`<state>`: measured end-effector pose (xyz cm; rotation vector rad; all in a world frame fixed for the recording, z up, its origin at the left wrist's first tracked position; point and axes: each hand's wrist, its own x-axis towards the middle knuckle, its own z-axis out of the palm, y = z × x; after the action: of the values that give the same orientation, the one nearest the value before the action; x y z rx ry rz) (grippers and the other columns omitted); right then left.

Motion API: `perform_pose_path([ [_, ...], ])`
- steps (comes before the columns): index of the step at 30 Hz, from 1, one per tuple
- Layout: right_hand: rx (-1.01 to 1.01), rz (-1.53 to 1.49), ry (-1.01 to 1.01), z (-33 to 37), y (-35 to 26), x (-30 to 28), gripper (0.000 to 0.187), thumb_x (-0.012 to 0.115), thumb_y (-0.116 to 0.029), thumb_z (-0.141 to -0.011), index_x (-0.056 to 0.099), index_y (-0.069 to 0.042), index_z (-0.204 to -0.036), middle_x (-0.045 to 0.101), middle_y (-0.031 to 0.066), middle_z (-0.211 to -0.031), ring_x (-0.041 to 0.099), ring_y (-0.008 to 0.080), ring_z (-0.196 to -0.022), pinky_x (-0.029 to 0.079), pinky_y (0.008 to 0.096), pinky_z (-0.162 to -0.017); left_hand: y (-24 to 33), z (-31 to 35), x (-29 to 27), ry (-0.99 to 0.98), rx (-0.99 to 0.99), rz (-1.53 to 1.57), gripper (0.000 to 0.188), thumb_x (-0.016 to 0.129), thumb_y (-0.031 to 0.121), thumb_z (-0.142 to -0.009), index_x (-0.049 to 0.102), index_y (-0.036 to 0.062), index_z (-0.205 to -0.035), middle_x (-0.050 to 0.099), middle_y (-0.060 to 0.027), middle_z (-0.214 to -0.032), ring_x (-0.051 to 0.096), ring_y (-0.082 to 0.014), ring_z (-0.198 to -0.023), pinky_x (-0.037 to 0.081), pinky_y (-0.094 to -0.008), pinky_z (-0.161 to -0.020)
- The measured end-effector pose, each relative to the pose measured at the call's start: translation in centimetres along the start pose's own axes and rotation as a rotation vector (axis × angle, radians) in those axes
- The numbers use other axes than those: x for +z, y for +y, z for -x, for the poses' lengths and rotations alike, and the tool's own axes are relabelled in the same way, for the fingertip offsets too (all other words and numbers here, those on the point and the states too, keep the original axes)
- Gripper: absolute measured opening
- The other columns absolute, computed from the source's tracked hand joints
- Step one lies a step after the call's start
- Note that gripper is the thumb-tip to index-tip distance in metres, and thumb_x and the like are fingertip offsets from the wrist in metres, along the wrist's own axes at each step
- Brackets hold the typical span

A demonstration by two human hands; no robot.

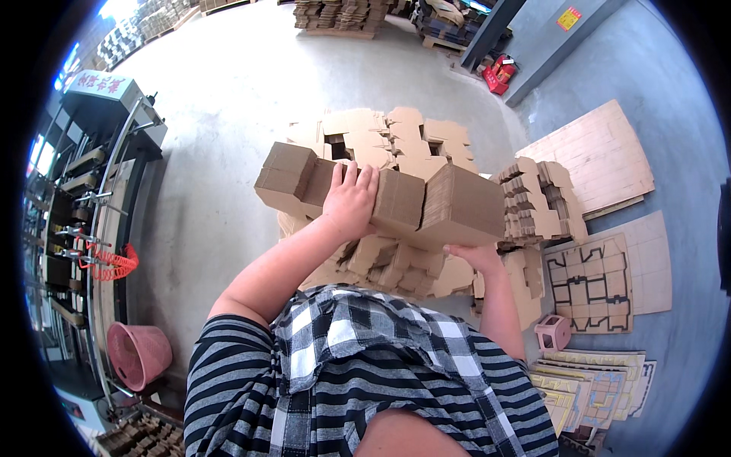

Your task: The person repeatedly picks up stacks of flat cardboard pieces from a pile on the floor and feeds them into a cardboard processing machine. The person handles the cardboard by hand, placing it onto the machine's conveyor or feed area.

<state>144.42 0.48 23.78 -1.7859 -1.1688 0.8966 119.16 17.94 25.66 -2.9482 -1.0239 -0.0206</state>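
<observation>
A thick stack of die-cut brown cardboard blanks (400, 199) lies across both my hands, its notched edges lined up. My left hand (352, 199) grips the middle of it, fingers laid over the upper side in a notch. My right hand (476, 257) holds the right end from beneath, thumb against the near edge and the other fingers mostly hidden. Below and beyond the held stack are more piles of flat cardboard blanks (352, 126). Another pile of blanks (539, 202) stands to the right.
A long machine (114, 145) with a coiled orange hose (114, 263) runs along the left, a pink basket (138, 354) beside it. To the right are wooden boards (586, 160), a cutting-die board (590, 286), a pink stool (553, 333) and leaning die boards (601, 388). Red fire extinguishers (500, 72) stand behind.
</observation>
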Motion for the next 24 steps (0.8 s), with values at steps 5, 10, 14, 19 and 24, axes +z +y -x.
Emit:
perform_pose_path([
  [5,-0.125,0.031,0.010,-0.1,0.4,-0.2,0.028,0.081,-0.003,-0.068,0.067,-0.002,-0.092,0.067,0.0033,-0.084,0.062,0.0129,-0.078,0.052,0.0292,-0.067,-0.2,0.1,0.0,0.009,0.008,0.012,0.111,0.079,0.050,-0.063,0.025,-0.0008,-0.145,0.036,-0.0170,-0.144,0.028,-0.0349,-0.136,0.017,-0.0508,-0.113],
  [10,-0.149,-0.032,-0.023,-0.3,1.8,-0.5,0.031,0.082,-0.005,-0.067,0.067,-0.003,-0.094,0.067,0.0038,-0.087,0.062,0.0123,-0.081,0.052,0.0291,-0.070,-0.2,0.0,0.3,0.027,0.026,0.030,0.110,0.080,0.050,-0.063,0.027,-0.0011,-0.144,0.038,-0.0171,-0.142,0.029,-0.0351,-0.136,0.017,-0.0510,-0.113],
  [14,-0.142,-0.030,0.016,0.0,1.0,-0.1,0.033,0.083,-0.005,-0.066,0.067,-0.003,-0.095,0.067,0.0038,-0.087,0.062,0.0119,-0.082,0.053,0.0293,-0.069,-0.3,-0.1,0.3,0.031,0.025,0.062,0.111,0.080,0.050,-0.063,0.026,-0.0012,-0.144,0.038,-0.0168,-0.142,0.029,-0.0349,-0.136,0.016,-0.0513,-0.113],
  [19,-0.044,0.100,0.035,0.7,-0.3,-0.7,0.043,0.082,-0.005,-0.067,0.065,-0.001,-0.106,0.067,0.0087,-0.102,0.062,0.0160,-0.094,0.052,0.0313,-0.078,-0.2,-0.1,0.3,0.025,0.022,0.042,0.111,0.080,0.051,-0.063,0.025,-0.0011,-0.145,0.037,-0.0159,-0.144,0.027,-0.0352,-0.137,0.016,-0.0519,-0.113],
  [24,-0.267,0.507,0.350,3.1,-4.8,-4.0,0.051,0.076,-0.004,-0.070,0.060,-0.001,-0.119,0.061,0.0133,-0.120,0.059,0.0243,-0.110,0.048,0.0332,-0.092,-0.4,-0.1,0.6,0.032,0.022,0.032,0.110,0.079,0.049,-0.064,0.025,-0.0016,-0.145,0.036,-0.0166,-0.144,0.027,-0.0361,-0.136,0.017,-0.0526,-0.113],
])
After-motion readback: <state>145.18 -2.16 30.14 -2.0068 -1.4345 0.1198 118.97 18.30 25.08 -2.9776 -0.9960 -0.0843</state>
